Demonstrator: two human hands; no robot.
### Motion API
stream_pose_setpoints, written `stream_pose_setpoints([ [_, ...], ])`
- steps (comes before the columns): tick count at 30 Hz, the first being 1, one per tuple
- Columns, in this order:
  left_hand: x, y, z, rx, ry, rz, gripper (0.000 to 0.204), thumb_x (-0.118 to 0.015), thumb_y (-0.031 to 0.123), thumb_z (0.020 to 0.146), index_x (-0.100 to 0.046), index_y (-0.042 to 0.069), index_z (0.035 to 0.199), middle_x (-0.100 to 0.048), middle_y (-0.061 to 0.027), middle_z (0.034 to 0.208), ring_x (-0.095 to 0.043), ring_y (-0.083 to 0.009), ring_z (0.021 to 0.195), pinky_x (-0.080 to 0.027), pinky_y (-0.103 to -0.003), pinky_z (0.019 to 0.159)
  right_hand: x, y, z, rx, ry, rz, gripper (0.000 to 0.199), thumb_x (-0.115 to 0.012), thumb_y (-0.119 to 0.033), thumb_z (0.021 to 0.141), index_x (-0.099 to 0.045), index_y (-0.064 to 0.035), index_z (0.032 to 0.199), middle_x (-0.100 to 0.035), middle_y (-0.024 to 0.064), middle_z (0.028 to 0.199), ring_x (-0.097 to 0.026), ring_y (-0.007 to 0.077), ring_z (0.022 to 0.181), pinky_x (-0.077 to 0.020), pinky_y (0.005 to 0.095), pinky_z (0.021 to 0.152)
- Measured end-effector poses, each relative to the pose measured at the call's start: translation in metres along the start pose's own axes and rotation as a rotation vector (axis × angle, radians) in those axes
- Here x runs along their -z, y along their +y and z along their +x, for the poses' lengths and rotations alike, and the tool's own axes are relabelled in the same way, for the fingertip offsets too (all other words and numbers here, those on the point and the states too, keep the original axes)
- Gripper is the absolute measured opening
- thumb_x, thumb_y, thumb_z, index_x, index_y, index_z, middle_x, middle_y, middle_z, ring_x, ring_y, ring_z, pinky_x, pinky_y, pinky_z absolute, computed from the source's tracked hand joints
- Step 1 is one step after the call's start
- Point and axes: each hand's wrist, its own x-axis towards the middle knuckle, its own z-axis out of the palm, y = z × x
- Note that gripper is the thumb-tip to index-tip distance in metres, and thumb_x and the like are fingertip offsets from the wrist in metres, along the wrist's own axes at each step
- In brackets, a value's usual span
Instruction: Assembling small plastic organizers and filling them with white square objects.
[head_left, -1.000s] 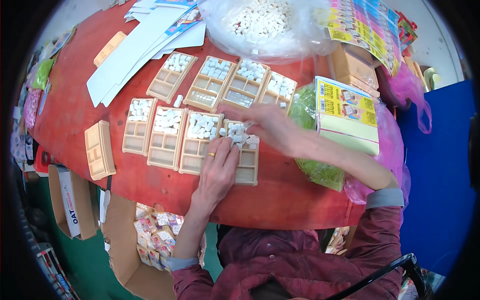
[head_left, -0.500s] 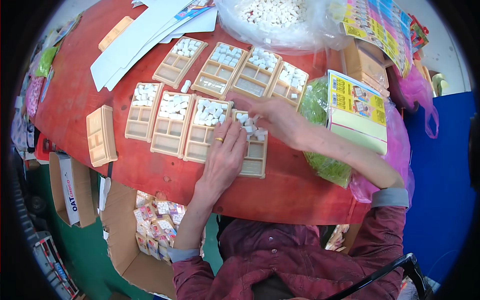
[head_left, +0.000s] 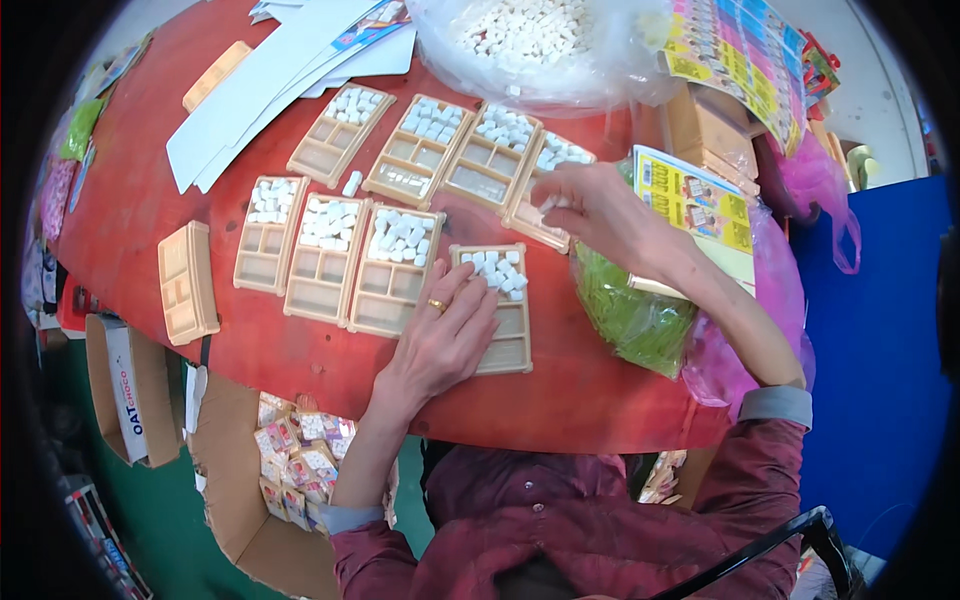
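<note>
The left hand (head_left: 445,332), fingers loosely extended, touches a beige compartmented plastic tray (head_left: 506,354), probably steadying it; the right hand (head_left: 608,212) seemingly pinches small white blocks (head_left: 554,203) over a second tray (head_left: 525,215).

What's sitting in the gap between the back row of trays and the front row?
A small white block lies loose on the red table between the back trays and front trays, in the head view.

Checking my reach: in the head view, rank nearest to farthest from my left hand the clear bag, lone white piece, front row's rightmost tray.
1. Front row's rightmost tray: just right of the left hand.
2. Lone white piece: ahead, leftward.
3. Clear bag: well ahead, at the top.
</note>
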Motion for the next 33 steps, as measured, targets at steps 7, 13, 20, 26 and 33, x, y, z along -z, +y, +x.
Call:
stream_pose_setpoints([
  [7, 0.003, -0.002, 0.003, -0.018, -0.033, -0.035, 0.026, -0.071, 0.004, 0.072, -0.065, -0.002, 0.096, -0.06, -0.0144, 0.105, -0.055, -0.0363, 0.109, -0.046, -0.048, 0.095, -0.061, 0.006, -0.011, 0.223, -0.131, 0.0, 0.016, -0.064, 0.0, 0.079, -0.06, 0.0017, 0.094, -0.059, 0.0183, 0.09, -0.059, 0.0363, 0.087, -0.0476, 0.042, 0.074],
  [13, -0.008, -0.006, -0.006, -0.067, 0.012, 0.047, 0.024, -0.065, 0.0, 0.07, -0.065, -0.003, 0.093, -0.061, -0.015, 0.108, -0.056, -0.0353, 0.108, -0.051, -0.041, 0.088, -0.07, -0.004, -0.014, 0.074, -0.092, 0.15, 0.021, -0.066, 0.0, 0.077, -0.058, 0.001, 0.097, -0.058, 0.018, 0.088, -0.058, 0.0348, 0.085, -0.047, 0.0407, 0.073],
  [20, -0.003, -0.002, -0.003, -0.063, -0.046, 0.013, 0.025, -0.06, 0.003, 0.069, -0.062, -0.007, 0.093, -0.058, -0.0177, 0.11, -0.056, -0.033, 0.106, -0.05, -0.037, 0.088, -0.091, -0.002, -0.025, 0.125, 0.138, 0.126, 0.019, -0.066, -0.002, 0.08, -0.058, 0.0006, 0.096, -0.061, 0.0144, 0.083, -0.061, 0.0265, 0.078, -0.0478, 0.0374, 0.07],
  [26, -0.005, -0.002, -0.001, -0.026, -0.004, 0.01, 0.028, -0.057, 0.001, 0.071, -0.06, -0.009, 0.097, -0.056, -0.0215, 0.113, -0.055, -0.0359, 0.106, -0.049, -0.038, 0.09, -0.08, -0.003, -0.015, -0.345, -0.073, 0.721, 0.01, -0.065, -0.005, 0.086, -0.059, -0.0021, 0.093, -0.063, 0.0027, 0.075, -0.058, 0.0078, 0.063, -0.0447, 0.0233, 0.049],
  [33, 0.003, -0.003, -0.008, 0.095, 0.095, 0.043, 0.025, -0.064, -0.005, 0.072, -0.062, -0.004, 0.098, -0.058, -0.0186, 0.115, -0.06, -0.0344, 0.101, -0.051, -0.041, 0.084, -0.02, 0.0, 0.029, -0.341, 0.019, 0.831, 0.021, -0.07, -0.011, 0.083, -0.061, -0.0028, 0.1, -0.063, 0.0013, 0.078, -0.058, 0.0068, 0.065, -0.0443, 0.0221, 0.051],
])
